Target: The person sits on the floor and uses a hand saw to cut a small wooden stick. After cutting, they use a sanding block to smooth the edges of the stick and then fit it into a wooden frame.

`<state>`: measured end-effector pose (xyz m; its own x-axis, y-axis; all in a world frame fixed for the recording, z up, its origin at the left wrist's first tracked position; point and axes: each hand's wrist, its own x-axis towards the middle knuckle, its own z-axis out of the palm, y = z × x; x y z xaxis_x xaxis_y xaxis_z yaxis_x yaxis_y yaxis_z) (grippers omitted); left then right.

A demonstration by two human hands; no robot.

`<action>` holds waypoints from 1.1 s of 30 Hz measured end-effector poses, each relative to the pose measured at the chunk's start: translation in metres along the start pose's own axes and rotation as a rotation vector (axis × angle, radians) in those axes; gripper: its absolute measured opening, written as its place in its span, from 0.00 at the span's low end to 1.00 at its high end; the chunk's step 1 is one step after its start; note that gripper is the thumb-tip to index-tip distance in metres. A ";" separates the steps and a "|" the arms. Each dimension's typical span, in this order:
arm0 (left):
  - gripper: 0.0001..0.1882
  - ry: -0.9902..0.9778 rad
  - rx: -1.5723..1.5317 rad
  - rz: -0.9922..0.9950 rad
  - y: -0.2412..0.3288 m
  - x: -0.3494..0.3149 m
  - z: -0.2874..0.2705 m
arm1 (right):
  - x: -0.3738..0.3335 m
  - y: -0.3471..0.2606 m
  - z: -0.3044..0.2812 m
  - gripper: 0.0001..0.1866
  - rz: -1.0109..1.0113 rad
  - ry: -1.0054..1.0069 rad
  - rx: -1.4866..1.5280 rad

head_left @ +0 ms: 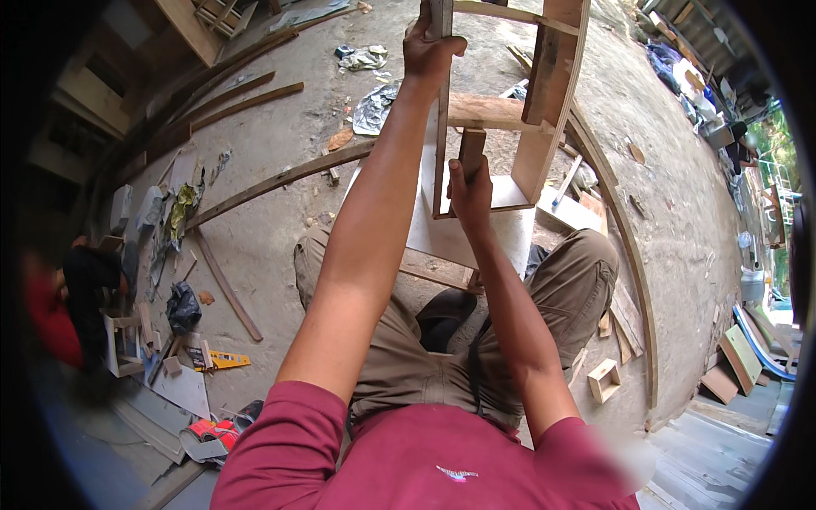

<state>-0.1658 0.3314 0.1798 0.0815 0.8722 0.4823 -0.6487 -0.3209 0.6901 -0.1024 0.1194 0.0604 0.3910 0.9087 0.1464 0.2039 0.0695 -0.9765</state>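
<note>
Head view, one entry: we record a plywood frame [544, 93], an open box of pale boards standing upright on a white board [450, 234] that lies on the concrete floor [280, 229] just beyond the person's knees. Its long axis runs near to far in the picture, its side boards reaching away from the person to the far edge of view, with a cross rail [489, 110] spanning left to right between them. We note the left hand [427, 47], at the far end of an outstretched arm, closed around the top of the frame's left upright board [441, 102]. We note the right hand [470, 189], nearer and lower, wrapped around a short dark wooden piece [472, 149] held upright, its long axis pointing near to far, its far end touching the underside of the cross rail. Surroundings: long curved wooden strips [255, 98] lie on the floor to the far left; a yellow handsaw [223, 360] lies at near left beside scraps; a small open wooden box [603, 380] sits at near right; another person in dark clothing [89, 289] crouches at the left edge.
</note>
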 end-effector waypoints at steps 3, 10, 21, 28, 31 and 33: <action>0.51 0.023 0.068 0.009 0.001 -0.001 0.007 | 0.000 0.000 -0.001 0.21 -0.030 0.009 0.008; 0.52 0.014 0.129 0.033 0.011 -0.014 0.017 | -0.008 0.030 0.001 0.22 -0.274 0.031 -0.266; 0.54 0.009 0.153 0.029 0.029 -0.034 0.028 | -0.020 0.009 0.005 0.17 -0.194 0.055 0.276; 0.53 0.019 0.232 0.094 0.023 -0.032 0.030 | -0.014 0.019 0.006 0.18 -0.211 0.023 0.251; 0.53 0.026 0.233 0.115 0.025 -0.036 0.032 | -0.016 0.020 0.008 0.20 -0.195 0.039 0.270; 0.53 0.016 0.127 0.054 0.025 -0.036 0.034 | -0.016 0.021 0.008 0.20 -0.178 0.033 0.277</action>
<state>-0.1595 0.2795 0.1985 0.0364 0.8578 0.5127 -0.5509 -0.4108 0.7265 -0.1120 0.1095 0.0361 0.4014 0.8585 0.3191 0.0217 0.3394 -0.9404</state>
